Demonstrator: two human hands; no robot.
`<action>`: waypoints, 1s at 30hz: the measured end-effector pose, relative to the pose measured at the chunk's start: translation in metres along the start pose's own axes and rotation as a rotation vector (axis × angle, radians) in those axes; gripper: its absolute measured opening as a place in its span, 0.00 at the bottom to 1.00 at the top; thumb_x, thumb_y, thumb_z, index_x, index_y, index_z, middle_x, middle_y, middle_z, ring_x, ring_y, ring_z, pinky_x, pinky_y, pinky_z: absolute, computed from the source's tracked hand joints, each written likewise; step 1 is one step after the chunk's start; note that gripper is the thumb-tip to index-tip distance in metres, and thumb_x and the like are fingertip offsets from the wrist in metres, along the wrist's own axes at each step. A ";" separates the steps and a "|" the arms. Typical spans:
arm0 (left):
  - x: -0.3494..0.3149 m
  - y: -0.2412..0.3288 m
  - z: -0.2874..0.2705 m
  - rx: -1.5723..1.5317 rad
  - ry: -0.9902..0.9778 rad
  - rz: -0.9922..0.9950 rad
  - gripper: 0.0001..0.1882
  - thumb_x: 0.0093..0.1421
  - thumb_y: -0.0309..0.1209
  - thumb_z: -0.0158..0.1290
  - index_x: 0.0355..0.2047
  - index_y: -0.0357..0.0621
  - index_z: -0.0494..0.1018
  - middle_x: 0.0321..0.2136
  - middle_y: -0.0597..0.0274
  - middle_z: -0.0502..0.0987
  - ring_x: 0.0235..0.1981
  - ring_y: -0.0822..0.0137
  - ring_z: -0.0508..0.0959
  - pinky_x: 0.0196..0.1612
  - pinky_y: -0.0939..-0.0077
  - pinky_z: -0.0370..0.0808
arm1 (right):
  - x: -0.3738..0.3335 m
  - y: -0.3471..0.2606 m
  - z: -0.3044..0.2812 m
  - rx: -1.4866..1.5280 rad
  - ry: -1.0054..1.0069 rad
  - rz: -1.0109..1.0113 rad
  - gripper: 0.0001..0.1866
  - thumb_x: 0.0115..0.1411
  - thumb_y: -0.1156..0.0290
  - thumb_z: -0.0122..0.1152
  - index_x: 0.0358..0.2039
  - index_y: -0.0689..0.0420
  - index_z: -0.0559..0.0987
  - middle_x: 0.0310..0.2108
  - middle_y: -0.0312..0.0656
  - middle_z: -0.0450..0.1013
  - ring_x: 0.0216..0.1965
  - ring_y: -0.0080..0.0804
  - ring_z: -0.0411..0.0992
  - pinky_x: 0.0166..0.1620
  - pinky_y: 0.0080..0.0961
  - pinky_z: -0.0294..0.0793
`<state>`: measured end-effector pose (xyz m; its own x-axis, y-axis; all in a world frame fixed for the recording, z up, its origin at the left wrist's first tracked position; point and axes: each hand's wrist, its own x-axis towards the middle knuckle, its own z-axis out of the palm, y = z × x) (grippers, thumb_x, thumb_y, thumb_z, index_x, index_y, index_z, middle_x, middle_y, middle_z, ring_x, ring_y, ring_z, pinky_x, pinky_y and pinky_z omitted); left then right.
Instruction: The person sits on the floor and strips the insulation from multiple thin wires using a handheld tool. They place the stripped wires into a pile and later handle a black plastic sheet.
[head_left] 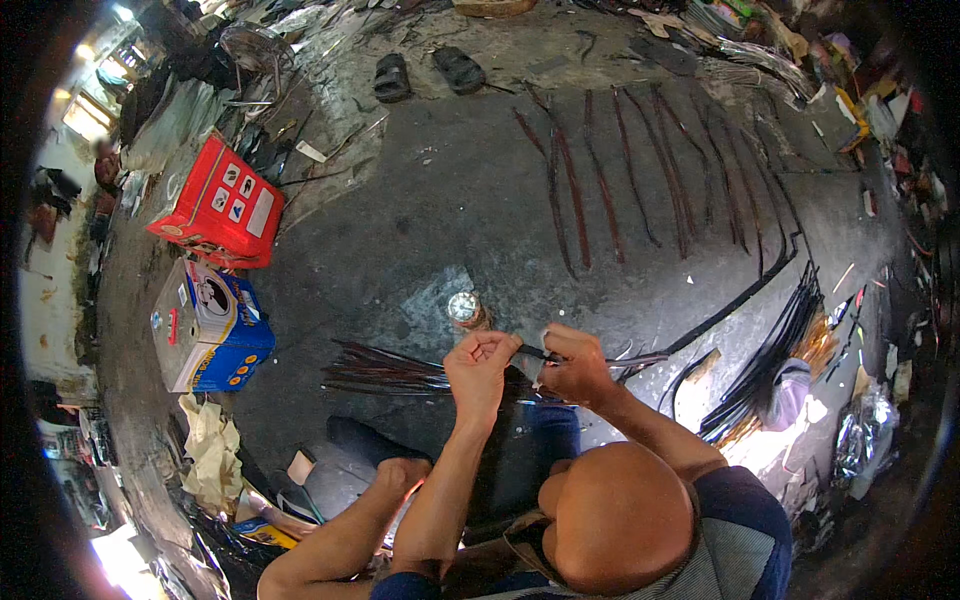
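Note:
Close together over the floor, my two hands work on a dark, narrow strip (533, 351). My left hand (474, 374) is closed, pinching one end between thumb and fingertips. Fingers curled, my right hand (574, 368) grips the strip a short way to the right; a pale, shiny edge shows beside it, too small to name. Under and left of my hands lies a bundle of brown-black strips (388, 370). Just beyond my left hand stands a short post with a shiny round metal top (464, 307). A long black strip (735, 305) runs from near my right hand toward the far right.
Several dark strips (610, 205) lie spread in a row on the dark floor mat (430, 170). Two black sandals (458, 70) rest at its far edge. A red box (225, 200) and a blue box (225, 335) stand left. Black strands (765, 345) heap at right.

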<state>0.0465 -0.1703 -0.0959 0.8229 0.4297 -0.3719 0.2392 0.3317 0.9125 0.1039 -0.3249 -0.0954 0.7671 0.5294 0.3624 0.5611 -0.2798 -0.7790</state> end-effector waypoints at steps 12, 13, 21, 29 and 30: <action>-0.006 -0.014 -0.004 -0.517 -0.024 -0.114 0.04 0.58 0.23 0.58 0.35 0.39 0.76 0.31 0.65 0.78 0.31 0.73 0.78 0.37 0.78 0.79 | 0.009 -0.015 -0.001 0.060 0.015 0.072 0.13 0.43 0.73 0.67 0.20 0.62 0.69 0.21 0.45 0.65 0.23 0.43 0.68 0.27 0.35 0.66; -0.005 -0.015 -0.009 -0.519 -0.041 -0.082 0.04 0.58 0.22 0.58 0.35 0.38 0.76 0.31 0.64 0.79 0.30 0.73 0.78 0.35 0.80 0.78 | 0.011 -0.020 -0.003 0.062 -0.010 0.052 0.12 0.43 0.73 0.66 0.21 0.61 0.70 0.22 0.45 0.65 0.24 0.43 0.69 0.27 0.36 0.67; 0.005 0.024 -0.046 -0.544 -0.001 0.216 0.02 0.59 0.19 0.54 0.32 0.37 0.74 0.29 0.60 0.76 0.29 0.71 0.75 0.36 0.80 0.74 | -0.001 -0.023 -0.007 0.006 -0.170 -0.025 0.10 0.44 0.72 0.62 0.28 0.58 0.73 0.25 0.44 0.66 0.27 0.48 0.71 0.30 0.41 0.71; 0.047 0.044 -0.153 -0.660 0.301 0.200 0.05 0.63 0.28 0.54 0.32 0.40 0.74 0.27 0.63 0.75 0.31 0.72 0.74 0.34 0.79 0.73 | -0.030 -0.009 -0.032 0.074 -0.239 0.034 0.09 0.45 0.71 0.62 0.27 0.59 0.74 0.26 0.46 0.68 0.30 0.50 0.72 0.32 0.43 0.72; 0.051 0.044 -0.187 -0.644 0.306 0.219 0.06 0.64 0.30 0.54 0.31 0.41 0.73 0.26 0.63 0.75 0.30 0.72 0.74 0.33 0.80 0.73 | -0.036 -0.003 -0.033 0.057 -0.264 0.016 0.10 0.45 0.70 0.62 0.28 0.59 0.74 0.27 0.46 0.68 0.31 0.50 0.72 0.33 0.43 0.72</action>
<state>0.0031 0.0230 -0.1068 0.6140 0.7259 -0.3098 -0.3407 0.5979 0.7256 0.0846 -0.3696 -0.0897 0.6641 0.7177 0.2097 0.5255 -0.2485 -0.8137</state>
